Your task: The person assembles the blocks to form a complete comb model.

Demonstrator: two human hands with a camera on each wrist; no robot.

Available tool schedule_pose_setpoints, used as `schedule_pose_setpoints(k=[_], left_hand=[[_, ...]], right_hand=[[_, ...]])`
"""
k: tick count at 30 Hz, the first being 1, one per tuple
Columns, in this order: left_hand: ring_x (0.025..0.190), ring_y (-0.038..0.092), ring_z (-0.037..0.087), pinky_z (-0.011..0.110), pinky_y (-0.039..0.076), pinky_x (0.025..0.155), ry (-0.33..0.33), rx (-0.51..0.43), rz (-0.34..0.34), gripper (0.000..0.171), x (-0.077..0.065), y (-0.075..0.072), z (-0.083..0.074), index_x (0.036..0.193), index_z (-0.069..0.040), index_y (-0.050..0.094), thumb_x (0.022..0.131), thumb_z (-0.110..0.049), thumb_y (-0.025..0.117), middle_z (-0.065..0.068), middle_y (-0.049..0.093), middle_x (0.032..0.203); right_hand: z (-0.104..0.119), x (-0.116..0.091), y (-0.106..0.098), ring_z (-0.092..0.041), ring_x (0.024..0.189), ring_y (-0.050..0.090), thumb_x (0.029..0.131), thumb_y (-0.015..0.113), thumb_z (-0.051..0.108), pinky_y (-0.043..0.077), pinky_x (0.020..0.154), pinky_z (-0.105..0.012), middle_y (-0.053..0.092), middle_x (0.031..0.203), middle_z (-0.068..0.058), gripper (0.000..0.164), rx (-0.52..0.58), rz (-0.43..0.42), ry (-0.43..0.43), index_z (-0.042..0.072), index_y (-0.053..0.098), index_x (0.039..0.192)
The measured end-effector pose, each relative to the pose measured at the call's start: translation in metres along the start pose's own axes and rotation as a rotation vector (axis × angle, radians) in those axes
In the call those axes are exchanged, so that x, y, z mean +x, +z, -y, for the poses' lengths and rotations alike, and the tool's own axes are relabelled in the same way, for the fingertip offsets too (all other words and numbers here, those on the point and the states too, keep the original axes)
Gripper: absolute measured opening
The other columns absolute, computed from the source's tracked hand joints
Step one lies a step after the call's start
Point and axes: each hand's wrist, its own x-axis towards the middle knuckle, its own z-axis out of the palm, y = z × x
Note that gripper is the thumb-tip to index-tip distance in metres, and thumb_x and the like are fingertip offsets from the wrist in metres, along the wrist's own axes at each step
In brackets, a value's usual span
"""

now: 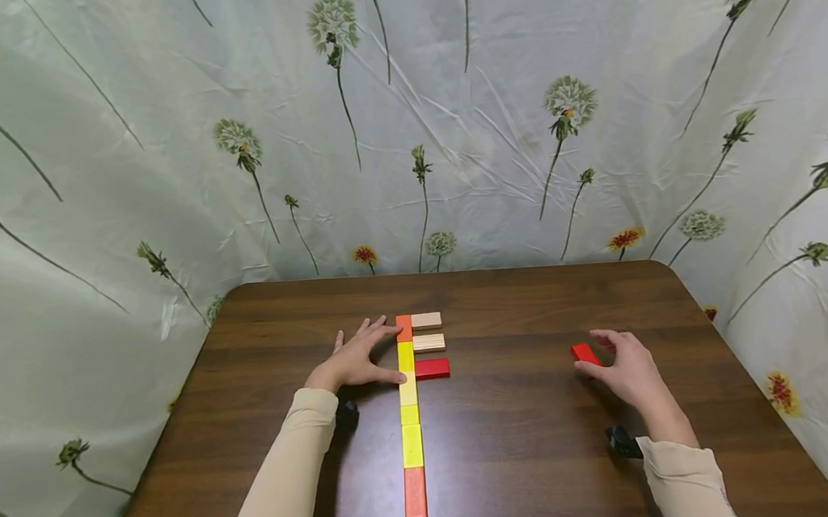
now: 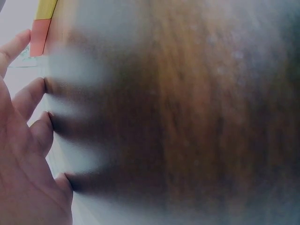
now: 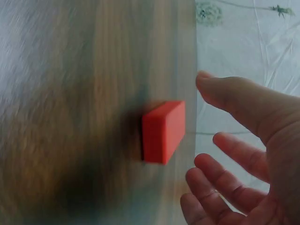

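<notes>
My left hand is spread beside a straight row of flat blocks. Its index fingertip is at the orange block at the far end, and its thumb tip reaches a pale yellow block in the row. The other fingertips rest on the tabletop in the left wrist view. At the right, my right hand has thumb and fingers parted around a loose red block. In the right wrist view a gap shows between that block and the fingers.
Two pale wooden blocks, a farther one and a nearer one, and a dark red block jut rightward from the row. A light red block ends the row nearest me. Behind the brown table hangs a flowered curtain.
</notes>
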Motion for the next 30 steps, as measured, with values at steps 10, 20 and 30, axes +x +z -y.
schedule_pose_setpoints(k=[10, 20, 30], left_hand=[[0.170, 0.006, 0.040, 0.080, -0.006, 0.125, 0.009, -0.006, 0.002, 0.100, 0.000, 0.000, 0.001, 0.164, -0.033, 0.043, 0.080, -0.064, 0.087, 0.008, 0.019, 0.182], [0.170, 0.004, 0.040, 0.080, -0.007, 0.126, 0.013, -0.018, 0.004, 0.099, 0.000, -0.001, 0.001, 0.165, -0.034, 0.043, 0.081, -0.062, 0.087, 0.008, 0.018, 0.182], [0.170, 0.004, 0.040, 0.080, -0.007, 0.125, 0.001, -0.012, 0.011, 0.100, 0.002, 0.000, 0.003, 0.165, -0.034, 0.042, 0.081, -0.065, 0.086, 0.008, 0.018, 0.182]], right_hand=[[-0.018, -0.004, -0.001, -0.037, 0.103, 0.062, 0.091, 0.088, 0.031, 0.055, 0.094, -0.053, 0.067, 0.114, -0.028, 0.068, 0.002, 0.029, 0.110, -0.013, 0.060, 0.135], [-0.023, -0.004, -0.002, -0.028, 0.094, 0.066, 0.091, 0.087, 0.031, 0.052, 0.077, -0.029, 0.073, 0.108, -0.023, 0.053, 0.072, 0.053, 0.151, -0.008, 0.067, 0.121], [-0.028, -0.004, -0.001, -0.026, 0.092, 0.066, 0.093, 0.086, 0.029, 0.050, 0.075, -0.027, 0.074, 0.106, -0.022, 0.048, 0.088, 0.053, 0.155, -0.007, 0.069, 0.120]])
